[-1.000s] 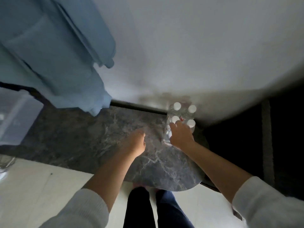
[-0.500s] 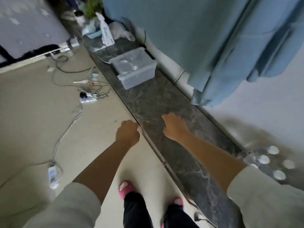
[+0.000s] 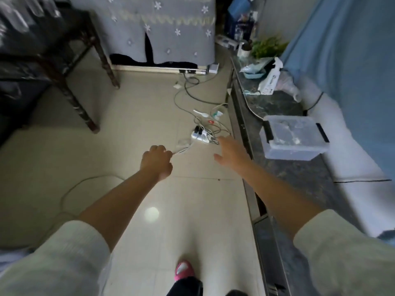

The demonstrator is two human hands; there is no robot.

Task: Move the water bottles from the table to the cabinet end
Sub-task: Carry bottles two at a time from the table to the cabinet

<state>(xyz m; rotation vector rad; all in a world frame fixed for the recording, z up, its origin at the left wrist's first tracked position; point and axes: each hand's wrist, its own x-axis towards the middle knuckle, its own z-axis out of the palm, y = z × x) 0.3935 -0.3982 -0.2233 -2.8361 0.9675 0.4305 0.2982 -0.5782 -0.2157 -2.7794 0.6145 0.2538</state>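
Both of my hands hang in the air over the pale tiled floor and hold nothing. My left hand (image 3: 158,161) is curled into a fist. My right hand (image 3: 230,151) has its fingers stretched forward, close to the edge of the low cabinet (image 3: 299,180) with the dark marble top on the right. At the top left stands a dark wooden table (image 3: 64,67), with blurred clear bottles (image 3: 15,16) in plastic wrap on it. The cabinet end with the set-down bottles is out of view.
A clear lidded box (image 3: 292,137) sits on the cabinet top, with a plant (image 3: 267,47) and bags further along. A power strip (image 3: 201,136) and loose cables lie on the floor ahead. A covered bed (image 3: 162,30) stands behind, a blue curtain (image 3: 350,60) at right.
One second ago my right hand was on the bottle pack at the cabinet end. It has let go, and the view has swung round toward the room and the table.
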